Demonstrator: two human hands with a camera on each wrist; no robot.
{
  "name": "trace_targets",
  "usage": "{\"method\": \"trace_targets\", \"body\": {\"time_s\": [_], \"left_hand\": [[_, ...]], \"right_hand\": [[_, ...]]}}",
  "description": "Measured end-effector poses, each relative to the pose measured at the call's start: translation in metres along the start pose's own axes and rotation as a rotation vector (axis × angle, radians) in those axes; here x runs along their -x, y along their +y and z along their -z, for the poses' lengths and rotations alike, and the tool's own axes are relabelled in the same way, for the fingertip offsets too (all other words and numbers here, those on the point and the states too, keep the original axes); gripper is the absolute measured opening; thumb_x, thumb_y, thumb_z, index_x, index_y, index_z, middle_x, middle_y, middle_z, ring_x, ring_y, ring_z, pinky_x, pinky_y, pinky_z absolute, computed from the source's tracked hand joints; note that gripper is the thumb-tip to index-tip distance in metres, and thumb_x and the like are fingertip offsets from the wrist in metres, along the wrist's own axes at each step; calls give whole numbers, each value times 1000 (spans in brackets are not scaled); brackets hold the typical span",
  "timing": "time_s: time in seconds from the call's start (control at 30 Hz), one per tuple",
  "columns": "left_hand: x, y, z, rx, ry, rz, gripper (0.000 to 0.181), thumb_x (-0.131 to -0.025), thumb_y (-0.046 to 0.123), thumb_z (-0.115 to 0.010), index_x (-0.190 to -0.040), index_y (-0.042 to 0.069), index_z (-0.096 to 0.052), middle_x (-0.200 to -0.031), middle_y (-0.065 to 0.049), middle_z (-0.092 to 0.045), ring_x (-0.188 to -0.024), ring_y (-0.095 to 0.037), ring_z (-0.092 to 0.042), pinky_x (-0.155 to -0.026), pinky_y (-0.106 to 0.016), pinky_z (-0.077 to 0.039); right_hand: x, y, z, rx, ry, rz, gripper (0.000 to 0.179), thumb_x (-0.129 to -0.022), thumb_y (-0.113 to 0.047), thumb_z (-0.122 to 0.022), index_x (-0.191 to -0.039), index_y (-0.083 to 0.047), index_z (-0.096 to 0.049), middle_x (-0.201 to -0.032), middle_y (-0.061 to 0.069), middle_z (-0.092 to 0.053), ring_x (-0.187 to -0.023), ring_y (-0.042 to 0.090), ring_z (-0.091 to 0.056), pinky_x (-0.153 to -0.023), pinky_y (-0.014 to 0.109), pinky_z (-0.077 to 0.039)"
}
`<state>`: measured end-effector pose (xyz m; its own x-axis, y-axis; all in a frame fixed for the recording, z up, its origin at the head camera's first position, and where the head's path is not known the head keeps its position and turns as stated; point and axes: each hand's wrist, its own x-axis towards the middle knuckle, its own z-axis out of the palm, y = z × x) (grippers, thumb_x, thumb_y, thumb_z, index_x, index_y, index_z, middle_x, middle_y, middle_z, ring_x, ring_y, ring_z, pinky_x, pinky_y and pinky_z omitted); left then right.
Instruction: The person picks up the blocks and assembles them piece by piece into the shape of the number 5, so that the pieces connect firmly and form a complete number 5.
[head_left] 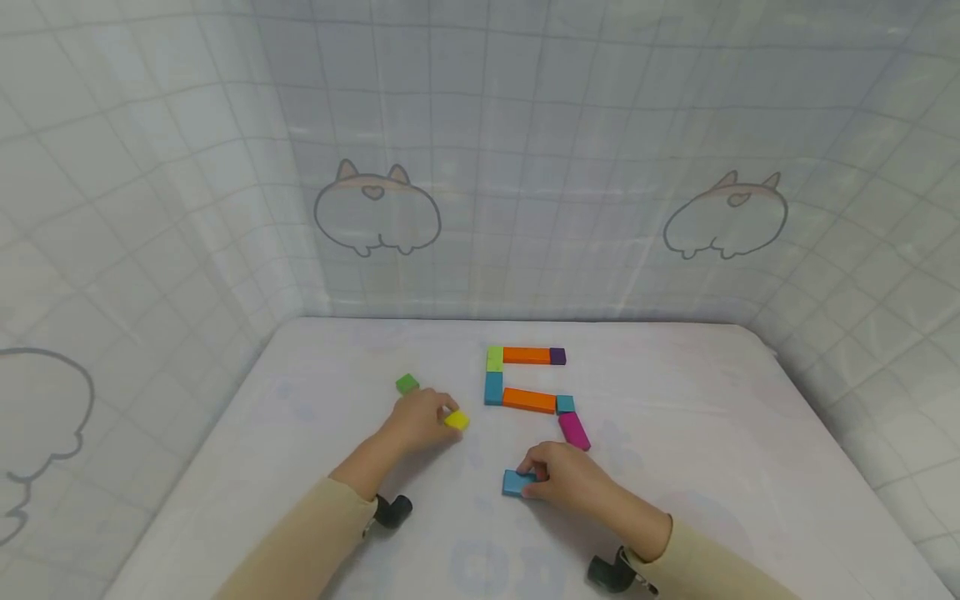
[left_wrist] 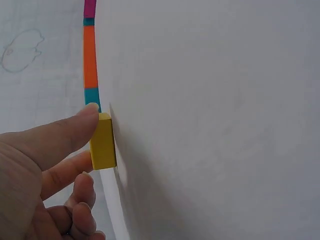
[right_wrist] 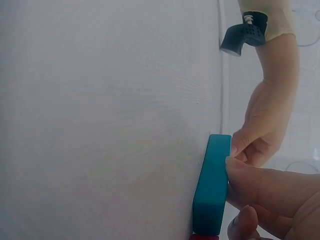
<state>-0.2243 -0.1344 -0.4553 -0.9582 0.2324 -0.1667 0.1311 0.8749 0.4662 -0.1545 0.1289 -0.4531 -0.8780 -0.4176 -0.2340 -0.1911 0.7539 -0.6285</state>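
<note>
My left hand (head_left: 420, 419) pinches a small yellow block (head_left: 457, 420) between thumb and forefinger, left of the laid-out blocks. In the left wrist view the yellow block (left_wrist: 103, 142) is held by its edges while the other fingers curl loosely. A green block (head_left: 407, 383) lies just beyond that hand. Nearer the front, my right hand (head_left: 573, 481) grips a flat blue block (head_left: 513, 483) by its right part. The right wrist view shows this blue block (right_wrist: 212, 185) long side on, the thumb on its edge. A magenta block (head_left: 574, 431) lies just past the right hand.
Coloured blocks make an angular line: a purple block (head_left: 557, 357), an orange block (head_left: 527, 356), light green (head_left: 495, 358), blue, a second orange block (head_left: 529, 400) and a teal cube (head_left: 566, 404). A white cloth covers the table (head_left: 675, 400); grid-patterned sheets rise behind and beside it.
</note>
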Motion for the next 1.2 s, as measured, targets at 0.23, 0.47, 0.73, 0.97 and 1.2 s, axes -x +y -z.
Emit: {"method": "trace_targets", "body": {"time_s": [0.23,0.47,0.73,0.97,1.2], "left_hand": [[10,10,-8,-38,-51,-40,39,-79,37,-85,-112,19,-73,-87,4,-59,-86,-17,-52,-79,-38,-46],[15,17,-17,-51,-95,-75,36,-79,39,-85,-107,21,-71,-84,5,-56,-85,-18,-49,-78,-38,-43],[29,28,-26,-38,-139,-112,36,-78,40,-85,-105,23,-70,-82,6,-55,-84,-17,-49,-75,-36,-42],[37,37,-27,-60,-178,-118,38,-77,45,-85,-104,24,-69,-83,7,-55,-85,-17,-49,-75,-34,-43],[39,41,-30,-73,-187,-187,38,-76,46,-85,-103,24,-69,-79,8,-54,-81,-14,-48,-76,-33,-39]], "right_hand": [[1,1,-2,0,2,7,19,-83,-20,-83,-100,-17,-75,-69,-2,-52,-67,13,-50,-56,22,-39],[1,-1,0,3,-2,2,18,-83,-21,-83,-100,-17,-75,-68,-2,-52,-67,13,-50,-57,22,-38],[0,2,-2,-7,-6,-2,19,-83,-22,-84,-99,-18,-75,-67,-2,-52,-65,13,-50,-57,22,-40],[0,2,-2,4,5,5,18,-83,-22,-83,-99,-18,-75,-67,-2,-52,-65,13,-49,-57,22,-39],[1,1,-2,-6,6,12,18,-83,-21,-83,-99,-17,-75,-68,-2,-52,-66,13,-49,-57,23,-38]]}}
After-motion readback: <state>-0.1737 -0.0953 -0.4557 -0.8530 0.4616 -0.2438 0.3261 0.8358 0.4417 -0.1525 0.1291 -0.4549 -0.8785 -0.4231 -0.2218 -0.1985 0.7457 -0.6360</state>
